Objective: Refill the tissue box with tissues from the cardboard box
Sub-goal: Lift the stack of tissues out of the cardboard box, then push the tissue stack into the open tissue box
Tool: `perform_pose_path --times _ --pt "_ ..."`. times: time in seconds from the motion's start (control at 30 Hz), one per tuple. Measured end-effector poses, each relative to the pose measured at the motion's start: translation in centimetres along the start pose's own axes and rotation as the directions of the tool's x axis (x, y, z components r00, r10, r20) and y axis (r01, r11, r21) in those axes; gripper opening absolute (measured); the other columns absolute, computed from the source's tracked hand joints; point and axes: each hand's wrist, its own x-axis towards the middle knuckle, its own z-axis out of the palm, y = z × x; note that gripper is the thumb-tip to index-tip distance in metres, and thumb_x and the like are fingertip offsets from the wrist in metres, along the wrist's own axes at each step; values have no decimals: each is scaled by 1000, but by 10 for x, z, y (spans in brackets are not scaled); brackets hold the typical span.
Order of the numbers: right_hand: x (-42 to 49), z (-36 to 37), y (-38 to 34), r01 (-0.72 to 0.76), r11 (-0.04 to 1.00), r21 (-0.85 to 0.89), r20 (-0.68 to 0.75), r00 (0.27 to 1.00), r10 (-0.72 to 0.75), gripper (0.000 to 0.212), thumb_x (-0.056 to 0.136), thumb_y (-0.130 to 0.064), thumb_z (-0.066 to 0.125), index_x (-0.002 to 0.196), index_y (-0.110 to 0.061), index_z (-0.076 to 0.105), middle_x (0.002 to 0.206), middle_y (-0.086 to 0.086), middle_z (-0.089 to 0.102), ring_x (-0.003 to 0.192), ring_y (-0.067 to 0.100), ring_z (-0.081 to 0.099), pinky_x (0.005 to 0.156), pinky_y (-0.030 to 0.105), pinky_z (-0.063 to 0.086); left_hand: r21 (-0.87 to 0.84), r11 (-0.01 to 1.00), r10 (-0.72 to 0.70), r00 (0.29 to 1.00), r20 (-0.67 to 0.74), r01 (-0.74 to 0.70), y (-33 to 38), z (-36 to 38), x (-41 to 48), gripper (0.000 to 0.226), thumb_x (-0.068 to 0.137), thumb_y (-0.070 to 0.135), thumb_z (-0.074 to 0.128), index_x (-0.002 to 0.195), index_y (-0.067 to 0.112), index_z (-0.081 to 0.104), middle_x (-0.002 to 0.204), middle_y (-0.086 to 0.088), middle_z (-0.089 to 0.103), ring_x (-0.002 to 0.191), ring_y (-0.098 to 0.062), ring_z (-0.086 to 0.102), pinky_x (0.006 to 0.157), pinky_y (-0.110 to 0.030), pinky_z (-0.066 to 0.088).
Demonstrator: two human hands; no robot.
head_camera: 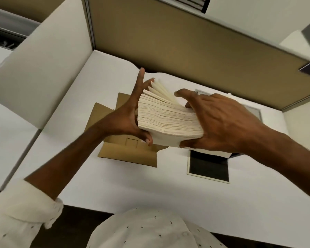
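The tissues (168, 120) are seen as a thick cream-white stack of folded sheets, held in the air above the white worktop (115, 185) between both hands. The layered edges of the stack face the camera as many fine lines, and the sheets at the far top are fanned apart and curl upward. The left end of the stack is clasped by the left hand (127, 115): the thumb is pressed under the near lower corner, the palm lies against the end face, and the fingers are stretched upward and spread past the far top edge. The right end is gripped by the right hand (220, 122), with the thumb laid over the fanned top sheets and the fingers curled beneath the near lower edge.

Below and behind the left hand, the cardboard box (131, 149) is seen on the worktop with its brown flaps folded open; its inside is mostly hidden by the hand and the stack. Just right of it, under the right hand, the tissue box (208, 167) lies with a dark rectangular opening framed by a pale rim, partly covered by the wrist. A tan partition panel (186, 42) stands at the far side of the worktop. A rolled white sleeve (25, 212) is visible on the left forearm
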Motion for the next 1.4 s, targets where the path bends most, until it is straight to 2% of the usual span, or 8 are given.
perform_pose_path --times 0.17,0.37,0.5,0.7,0.87,0.97,1.17,1.4 --pt "-32 -14 8 -46 998 -39 -35 998 45 111 61 -83 67 147 -37 13 112 -2 70 87 23 62 74 29 37 -6 999 49 999 4 -49 10 23 8 149 63 37 91 156 15 -23 155 -6 33 145 -25 40 114 -32 44" --pt "-58 -8 26 -73 996 55 -56 995 76 116 60 -84 69 150 -37 14 121 -6 68 86 11 49 78 25 37 95 994 52 998 -30 -49 27 41 9 107 61 21 92 145 3 28 144 -8 36 141 -19 40 112 -37 47" --pt "-71 3 37 -88 986 143 -68 993 99 117 57 -88 66 149 -40 12 120 -7 67 87 16 54 78 29 42 61 998 -14 1000 -26 16 35 48 6 112 64 19 92 151 12 21 154 -3 34 148 -14 33 121 -36 36" --pt "-83 22 58 -154 921 358 -18 985 171 113 53 -86 73 142 -49 12 115 -13 64 89 17 62 74 28 46 -59 990 -129 992 13 129 48 80 -1 104 73 22 85 150 29 17 139 19 45 132 -5 50 97 -30 58" --pt "-91 50 92 -285 744 605 210 958 196 118 43 -85 82 139 -59 18 121 -17 65 103 8 66 92 37 55 -115 971 -218 974 -56 210 46 128 2 95 89 32 71 157 42 5 152 12 38 131 -9 52 97 -27 57" --pt "-97 73 114 -326 634 701 298 942 155 108 48 -78 86 138 -63 28 121 -28 58 103 4 69 89 33 59 -155 957 -266 956 -122 247 41 154 8 78 90 36 64 155 38 21 149 9 42 129 -6 51 91 -16 55" --pt "-124 118 159 -402 363 840 400 913 85 85 67 -60 81 142 -54 43 134 -31 56 125 8 59 94 28 55 -376 837 -485 856 -176 397 20 195 13 69 82 45 68 145 36 40 137 2 58 122 -19 59 95 -29 53" --pt "-166 202 150 -223 -408 885 366 875 317 61 86 -24 66 146 -19 52 148 2 57 123 23 63 89 31 61 -493 698 -659 734 -161 519 0 220 3 78 68 55 80 137 44 45 131 9 64 120 -19 62 108 -45 48"
